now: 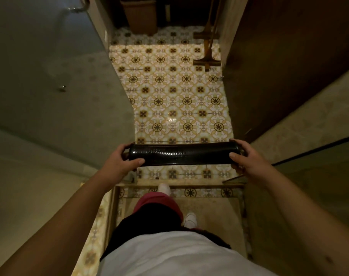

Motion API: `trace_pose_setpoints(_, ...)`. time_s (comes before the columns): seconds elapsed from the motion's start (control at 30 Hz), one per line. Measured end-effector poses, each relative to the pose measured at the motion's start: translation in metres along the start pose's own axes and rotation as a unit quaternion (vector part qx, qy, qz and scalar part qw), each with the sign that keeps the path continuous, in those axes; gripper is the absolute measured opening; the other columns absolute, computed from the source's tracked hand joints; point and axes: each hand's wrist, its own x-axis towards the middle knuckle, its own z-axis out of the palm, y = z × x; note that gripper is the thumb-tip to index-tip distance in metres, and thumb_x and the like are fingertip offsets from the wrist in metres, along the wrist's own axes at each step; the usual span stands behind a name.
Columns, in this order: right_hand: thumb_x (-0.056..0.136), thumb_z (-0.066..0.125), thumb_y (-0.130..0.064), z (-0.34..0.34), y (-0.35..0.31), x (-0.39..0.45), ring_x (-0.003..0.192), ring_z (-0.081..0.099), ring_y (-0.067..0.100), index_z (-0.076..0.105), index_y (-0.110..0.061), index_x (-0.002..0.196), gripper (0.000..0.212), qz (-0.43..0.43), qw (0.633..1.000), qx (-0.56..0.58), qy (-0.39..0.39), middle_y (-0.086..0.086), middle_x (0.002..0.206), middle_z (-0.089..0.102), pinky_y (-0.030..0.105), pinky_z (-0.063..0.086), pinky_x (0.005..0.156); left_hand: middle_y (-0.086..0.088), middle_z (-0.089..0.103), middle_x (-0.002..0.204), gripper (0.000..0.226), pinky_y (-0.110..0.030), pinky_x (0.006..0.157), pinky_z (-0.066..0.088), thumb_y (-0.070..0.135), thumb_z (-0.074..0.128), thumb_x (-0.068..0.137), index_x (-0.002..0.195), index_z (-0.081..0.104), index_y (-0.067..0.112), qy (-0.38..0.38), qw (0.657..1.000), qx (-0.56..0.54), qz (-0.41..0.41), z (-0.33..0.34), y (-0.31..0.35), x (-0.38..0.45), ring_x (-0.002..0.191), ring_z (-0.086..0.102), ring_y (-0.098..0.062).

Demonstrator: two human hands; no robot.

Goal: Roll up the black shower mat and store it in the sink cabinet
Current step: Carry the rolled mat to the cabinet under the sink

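Observation:
The black shower mat is rolled into a tight glossy tube and held level above the patterned floor, at about waist height. My left hand grips its left end, thumb on the near side. My right hand grips its right end the same way. Both arms reach forward from the bottom corners. No sink cabinet can be made out for certain in this view.
Patterned yellow tile floor runs ahead in a narrow passage. A glass shower panel stands left, a dark wooden door right. A brown wicker basket and long-handled floor wipers stand at the far end. A raised shower threshold lies below the mat.

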Motion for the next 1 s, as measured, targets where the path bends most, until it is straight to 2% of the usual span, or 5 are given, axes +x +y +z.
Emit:
trace_pose_setpoints(0.17, 0.085, 0.067, -0.006, 0.001, -0.031, 0.051, 0.061, 0.057, 0.016, 0.053, -0.034, 0.117, 0.045, -0.010, 1.000, -0.018, 0.013, 0.007, 0.092, 0.063, 0.024, 0.042, 0.046, -0.003, 0.063, 0.095, 0.060, -0.013, 0.046, 0.044, 0.008, 0.075, 0.078, 0.131, 0.047, 0.014, -0.005, 1.000, 0.026, 0.006, -0.009, 0.024, 0.069, 0.058, 0.063, -0.001)
trace_pose_setpoints(0.33, 0.079, 0.075, -0.011, -0.005, -0.075, 0.114, 0.062, 0.062, 0.011, 0.054, -0.039, 0.115, 0.051, -0.014, 0.998, -0.049, 0.040, -0.012, 0.088, 0.072, 0.026, 0.047, 0.051, -0.001, 0.061, 0.103, 0.070, -0.015, 0.048, 0.046, 0.016, 0.079, 0.075, 0.135, 0.043, 0.015, -0.023, 0.999, 0.044, 0.015, -0.018, 0.053, 0.150, 0.065, 0.063, -0.009)
trace_pose_setpoints(0.67, 0.077, 0.076, -0.013, 0.015, -0.160, 0.202, 0.090, 0.064, 0.034, 0.048, -0.029, 0.124, 0.057, -0.009, 0.993, -0.055, 0.100, 0.007, 0.106, 0.062, 0.060, 0.052, 0.080, -0.002, 0.059, 0.102, 0.065, -0.023, 0.055, 0.053, 0.018, 0.081, 0.074, 0.126, 0.042, 0.020, -0.044, 0.995, 0.085, 0.036, -0.044, 0.125, 0.274, 0.068, 0.062, -0.013)
trace_pose_setpoints(0.9, 0.076, 0.078, -0.018, 0.022, -0.210, 0.247, 0.080, 0.064, 0.023, 0.048, -0.027, 0.128, 0.061, -0.024, 0.990, -0.087, 0.105, 0.005, 0.102, 0.062, 0.046, 0.055, 0.074, 0.003, 0.059, 0.098, 0.072, -0.015, 0.052, 0.048, 0.020, 0.082, 0.072, 0.132, 0.041, 0.013, -0.022, 0.996, 0.084, 0.033, -0.059, 0.157, 0.322, 0.071, 0.061, -0.010)
trace_pose_setpoints(1.0, 0.075, 0.079, -0.016, 0.017, -0.230, 0.277, 0.081, 0.065, 0.021, 0.048, -0.025, 0.128, 0.062, -0.030, 0.991, -0.092, 0.096, 0.005, 0.102, 0.062, 0.048, 0.055, 0.077, 0.003, 0.058, 0.102, 0.074, -0.017, 0.058, 0.046, 0.027, 0.082, 0.072, 0.132, 0.040, 0.016, -0.017, 0.994, 0.101, 0.040, -0.062, 0.169, 0.345, 0.078, 0.061, -0.010)
